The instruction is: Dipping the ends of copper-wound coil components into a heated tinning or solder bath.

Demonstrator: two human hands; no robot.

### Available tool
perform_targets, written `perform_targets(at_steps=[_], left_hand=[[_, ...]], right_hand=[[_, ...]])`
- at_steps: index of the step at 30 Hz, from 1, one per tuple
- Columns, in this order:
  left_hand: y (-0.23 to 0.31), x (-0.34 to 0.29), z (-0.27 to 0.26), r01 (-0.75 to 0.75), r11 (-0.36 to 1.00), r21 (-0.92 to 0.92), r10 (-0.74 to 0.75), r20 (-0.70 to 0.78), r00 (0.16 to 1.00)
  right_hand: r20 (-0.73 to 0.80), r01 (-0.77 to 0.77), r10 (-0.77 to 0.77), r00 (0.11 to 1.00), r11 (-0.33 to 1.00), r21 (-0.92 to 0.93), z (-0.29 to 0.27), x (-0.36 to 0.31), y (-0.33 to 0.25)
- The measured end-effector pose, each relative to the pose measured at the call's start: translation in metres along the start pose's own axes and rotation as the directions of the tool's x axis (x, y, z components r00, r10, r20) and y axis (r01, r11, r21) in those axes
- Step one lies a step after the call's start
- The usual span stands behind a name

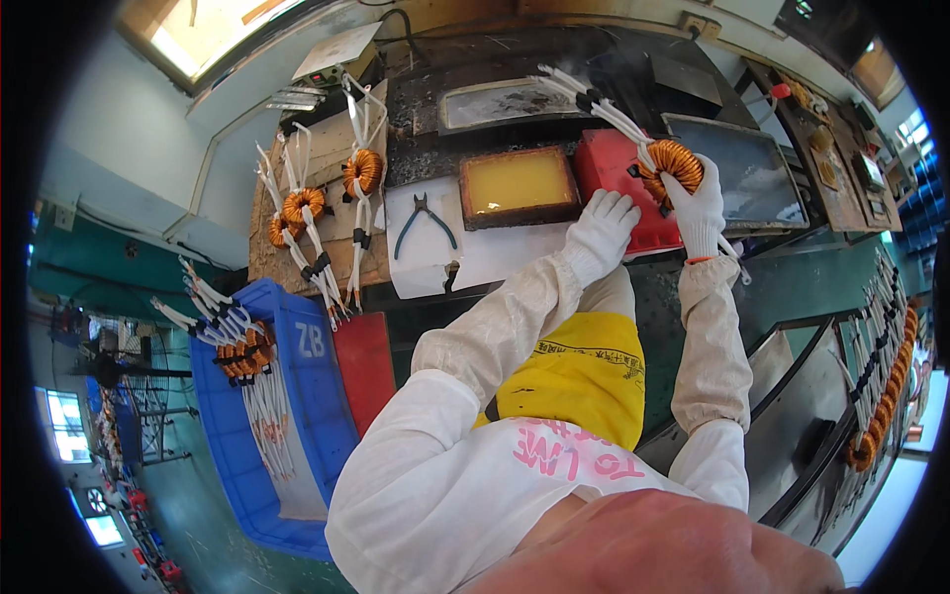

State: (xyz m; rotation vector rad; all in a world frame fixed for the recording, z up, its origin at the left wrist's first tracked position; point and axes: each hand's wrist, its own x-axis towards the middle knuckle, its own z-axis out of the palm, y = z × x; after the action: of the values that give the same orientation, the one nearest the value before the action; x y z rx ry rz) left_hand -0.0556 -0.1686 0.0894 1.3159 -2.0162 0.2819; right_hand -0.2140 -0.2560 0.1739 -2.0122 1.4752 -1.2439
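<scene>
The white-gloved right hand (703, 210) grips a copper-coloured, wire-wound ring coil (677, 157); the white-gloved left hand (600, 238), fingers extended, is left of it, apart.

Forearms (510, 315), sleeved, reaching forward.
Gloved left hand (602, 236) palm down, fingers extended; gloved right hand (703, 206) raised, gripping with bent fingers.

coil (675, 155): copper-orange | leads (622, 123): white, black-banded | container (604, 161): red | cloth (574, 381): yellow | crate (322, 401): blue
</scene>
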Motion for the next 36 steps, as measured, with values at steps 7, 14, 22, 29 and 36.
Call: perform_targets(at_steps=[7, 14, 22, 29, 36], left_hand=[[0.007, 0.006, 0.004, 0.001, 0.999, 0.044, 0.0, -0.035, 0.999], [0.011, 0.0, 0.005, 0.003, 0.999, 0.054, -0.003, 0.003, 1.0], [0.011, 0.001, 0.002, 0.03, 0.999, 0.044, -0.03, 0.017, 0.999], [0.012, 0.003, 0.0, 0.012, 0.998, 0.056, -0.012, -0.002, 1.0], [0.012, 0.002, 0.001, 0.019, 0.999, 0.041, -0.021, 0.044, 0.999]], right_hand=[[-0.269, 0.097, 0.009, 0.963, 0.921, 0.378, 0.033, -0.004, 0.019], [-0.337, 0.134, 0.018, 0.941, 0.897, 0.421, 0.047, -0.012, 0.031], [-0.398, 0.116, 0.164, 0.903, 0.797, 0.592, 0.053, -0.024, 0.045], [-0.431, 0.137, 0.135, 0.892, 0.828, 0.544, 0.057, -0.026, 0.047], [-0.464, 0.172, 0.081, 0.882, 0.862, 0.477, 0.061, -0.025, 0.059]])
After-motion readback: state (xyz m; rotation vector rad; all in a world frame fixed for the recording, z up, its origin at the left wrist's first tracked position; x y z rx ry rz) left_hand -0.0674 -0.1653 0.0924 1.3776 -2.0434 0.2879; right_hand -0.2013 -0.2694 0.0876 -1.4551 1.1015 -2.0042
